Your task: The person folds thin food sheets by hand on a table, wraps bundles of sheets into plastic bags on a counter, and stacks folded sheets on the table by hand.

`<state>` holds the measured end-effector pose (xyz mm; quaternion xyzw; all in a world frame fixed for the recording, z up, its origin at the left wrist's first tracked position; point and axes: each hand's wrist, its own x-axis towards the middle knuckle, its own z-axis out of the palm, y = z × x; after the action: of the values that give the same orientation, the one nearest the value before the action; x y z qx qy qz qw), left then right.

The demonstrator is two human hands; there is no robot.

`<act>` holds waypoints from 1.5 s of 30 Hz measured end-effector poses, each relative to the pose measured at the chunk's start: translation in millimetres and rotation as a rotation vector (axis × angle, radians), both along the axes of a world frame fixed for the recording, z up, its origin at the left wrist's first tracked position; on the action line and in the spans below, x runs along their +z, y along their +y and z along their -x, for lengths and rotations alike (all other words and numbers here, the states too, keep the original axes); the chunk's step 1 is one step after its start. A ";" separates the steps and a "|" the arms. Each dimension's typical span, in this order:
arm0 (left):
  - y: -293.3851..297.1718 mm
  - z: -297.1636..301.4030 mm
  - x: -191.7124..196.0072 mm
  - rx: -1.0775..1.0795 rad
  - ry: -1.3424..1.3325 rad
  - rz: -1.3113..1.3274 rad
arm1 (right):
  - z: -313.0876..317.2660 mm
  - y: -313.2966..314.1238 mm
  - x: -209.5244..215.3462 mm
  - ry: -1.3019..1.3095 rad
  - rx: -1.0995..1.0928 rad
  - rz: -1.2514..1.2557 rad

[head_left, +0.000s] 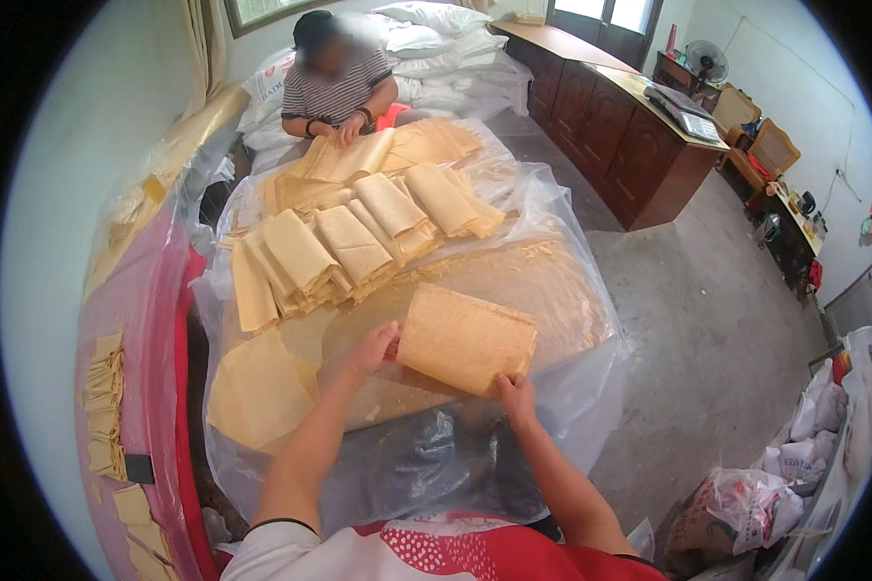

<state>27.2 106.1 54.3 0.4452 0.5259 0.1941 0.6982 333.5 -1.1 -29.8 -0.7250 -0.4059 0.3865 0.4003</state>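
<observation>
A folded stack of thin tan sheets [467, 337], looking like dried flatbread or bean-curd skin, is held slightly tilted over the table. My left hand [378, 347] grips its left edge, some fingers hidden behind it. At the lower right corner, my right hand [515, 393] pinches it, thumb on top. Beneath lies a broad flat pile of the same sheets [543, 281]. Separate thin sheets [262, 387] lie left of my left forearm. Beyond my hands, several folded bundles [354, 242] form a slanting, overlapping row.
Clear plastic [455, 455] covers the table and hangs over its edge. Across it a person in a striped top [344, 97] handles sheets [358, 155]. White sacks [455, 58] are piled behind. A pink-covered surface [145, 310] runs along the left; a wooden counter [610, 126] stands far right.
</observation>
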 end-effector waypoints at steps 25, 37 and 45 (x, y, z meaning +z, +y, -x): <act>-53.7 -103.6 -43.2 -0.556 0.838 -1.316 | 27.2 -23.1 43.7 -0.905 0.460 -0.468; -21.2 -45.0 -6.6 -1.005 0.822 -0.956 | -23.2 12.3 66.3 -0.615 1.102 0.034; -37.2 5.2 -5.3 -0.479 0.265 -0.252 | -22.8 49.3 46.5 0.018 0.749 -0.061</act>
<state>22.0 68.9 49.0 0.6611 0.4642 0.0277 0.5888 356.3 48.2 16.7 -0.5105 -0.6509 0.5001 0.2562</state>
